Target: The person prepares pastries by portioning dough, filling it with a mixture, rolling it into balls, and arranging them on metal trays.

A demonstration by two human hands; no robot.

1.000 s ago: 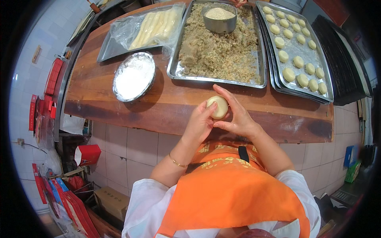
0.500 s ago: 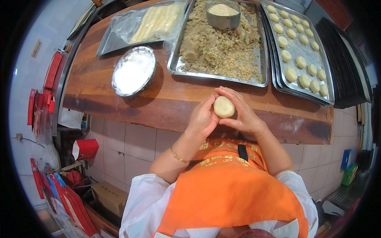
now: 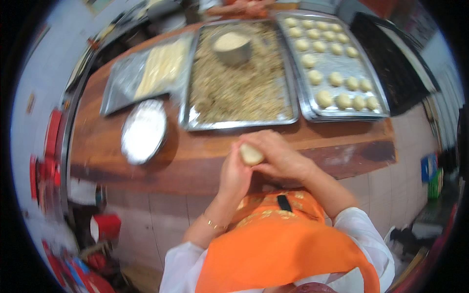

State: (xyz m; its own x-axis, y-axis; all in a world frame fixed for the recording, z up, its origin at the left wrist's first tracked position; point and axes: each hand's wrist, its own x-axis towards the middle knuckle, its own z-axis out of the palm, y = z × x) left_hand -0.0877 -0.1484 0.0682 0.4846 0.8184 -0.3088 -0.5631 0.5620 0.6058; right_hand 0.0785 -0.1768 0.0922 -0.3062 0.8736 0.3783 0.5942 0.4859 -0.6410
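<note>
Between my two hands, over the front edge of the table, is a smooth pale dough ball [image 3: 251, 154]. My left hand [image 3: 235, 171] cups its left side, with a gold bracelet on that wrist. The fingers of my right hand [image 3: 281, 155] curl round the far and right sides, hiding part of the ball. Just beyond my hands lies a large metal tray [image 3: 242, 125] of crumbly brown filling, on which stands a metal bowl [image 3: 233, 56] of pale grains. To the right, a stack of trays [image 3: 312, 110] carries rows of similar dough balls [image 3: 335, 78] on top.
A metal bowl of white flour [image 3: 143, 133] stands on the wooden table [image 3: 195, 166] at the left. Behind it, dough strips [image 3: 161, 66] lie under plastic on a tray. Dark stacked trays [image 3: 386, 63] stand at the far right. Another person's hands [image 3: 246, 7] show across the table.
My view has tilted up and swung right, so the table sits lower and further left, and another person appears at the back. The ball stays in both hands, my right fingers now covering more of it.
</note>
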